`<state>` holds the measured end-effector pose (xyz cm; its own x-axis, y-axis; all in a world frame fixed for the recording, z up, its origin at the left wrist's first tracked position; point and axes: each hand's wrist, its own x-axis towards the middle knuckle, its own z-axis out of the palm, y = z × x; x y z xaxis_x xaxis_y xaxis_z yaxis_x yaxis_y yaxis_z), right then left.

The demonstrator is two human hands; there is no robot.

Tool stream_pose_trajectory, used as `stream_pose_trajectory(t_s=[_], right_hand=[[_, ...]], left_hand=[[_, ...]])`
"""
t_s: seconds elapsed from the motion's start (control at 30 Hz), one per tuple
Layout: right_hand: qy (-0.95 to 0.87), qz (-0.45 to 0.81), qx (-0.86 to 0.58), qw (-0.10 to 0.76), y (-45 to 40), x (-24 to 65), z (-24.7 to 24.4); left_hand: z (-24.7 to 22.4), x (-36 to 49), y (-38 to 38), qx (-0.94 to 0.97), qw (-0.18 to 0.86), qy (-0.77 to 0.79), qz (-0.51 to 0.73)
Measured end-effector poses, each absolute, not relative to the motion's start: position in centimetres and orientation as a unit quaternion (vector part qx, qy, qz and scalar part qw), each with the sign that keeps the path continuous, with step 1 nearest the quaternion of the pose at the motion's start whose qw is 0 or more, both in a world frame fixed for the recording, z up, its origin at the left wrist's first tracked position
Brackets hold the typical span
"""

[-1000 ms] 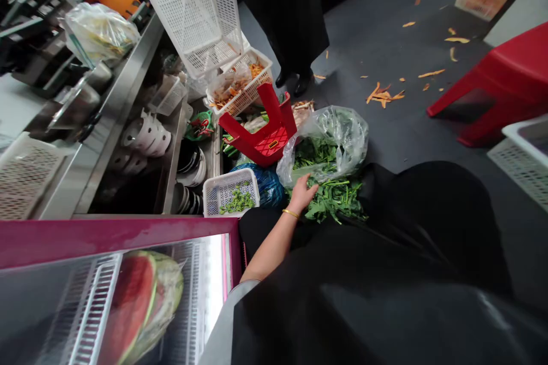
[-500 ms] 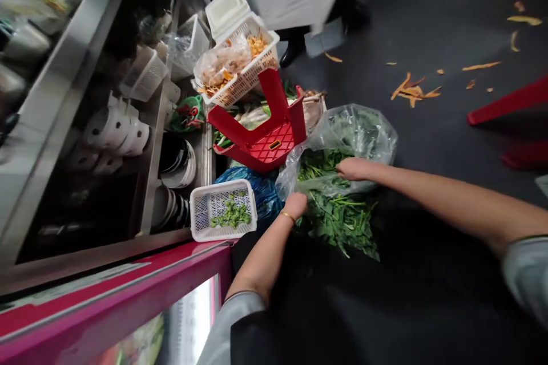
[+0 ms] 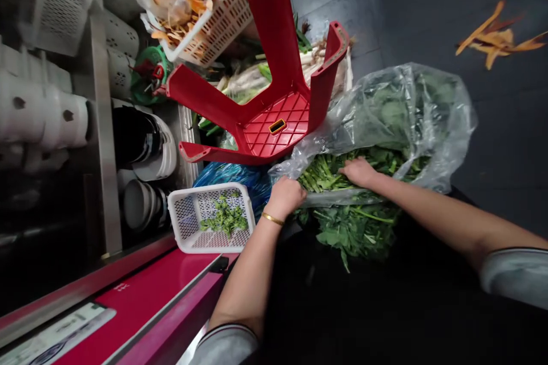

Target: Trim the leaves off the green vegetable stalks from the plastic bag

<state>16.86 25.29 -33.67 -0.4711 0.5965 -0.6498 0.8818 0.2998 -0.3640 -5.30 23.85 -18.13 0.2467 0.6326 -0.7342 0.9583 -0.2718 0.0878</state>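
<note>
A clear plastic bag [image 3: 372, 104] full of leafy greens [image 3: 325, 174] lies in front of me with its mouth spread. My left hand [image 3: 286, 197], with a gold bangle at the wrist, is closed on the bag's near left edge. Inside the opening, my right hand [image 3: 359, 173] has its fingers curled onto the green stems; the fingertips are partly hidden. A loose bunch of greens [image 3: 357, 231] hangs over the dark cloth of my lap, below the bag's rim. Left of my left hand, a white perforated basket [image 3: 177, 219] holds a few small green sprigs [image 3: 226, 217].
An upturned red stool [image 3: 278, 28] stands just beyond the bag. Behind it are long white-stalked vegetables [image 3: 314, 63] and a white crate [image 3: 231, 17] of orange peelings. Shelves with white containers [image 3: 156, 145] line the left. Peelings [image 3: 496, 40] lie on the floor.
The view has come closer, and the white crate near another person's legs has left the picture. My left hand stays on the bag edge; my right hand stays among the greens.
</note>
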Motion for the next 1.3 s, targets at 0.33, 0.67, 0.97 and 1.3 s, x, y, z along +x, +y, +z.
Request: stream_pose_trajectory(t_s=[0.33,0.67,0.97,1.3], right_hand=[[0.8,-0.356,0.459,0.151,28.9,8.0,-31.4],[0.681,-0.349,0.638,0.084,26.7,2.5,-34.9],[0.607,-0.385,0.695,-0.008,24.8,13.1,-35.4],[0.536,-0.448,0.696,-0.168,25.3,20.0,-31.7]], left_hand=[[-17.0,-5.1,23.7,0.767,0.254,0.509,-0.296],[-16.7,-5.1,23.9,0.773,0.261,0.511,-0.269],[-15.9,-4.4,23.4,0.769,0.286,0.509,-0.259],[-17.0,-5.0,24.2,0.722,0.29,0.569,-0.267]])
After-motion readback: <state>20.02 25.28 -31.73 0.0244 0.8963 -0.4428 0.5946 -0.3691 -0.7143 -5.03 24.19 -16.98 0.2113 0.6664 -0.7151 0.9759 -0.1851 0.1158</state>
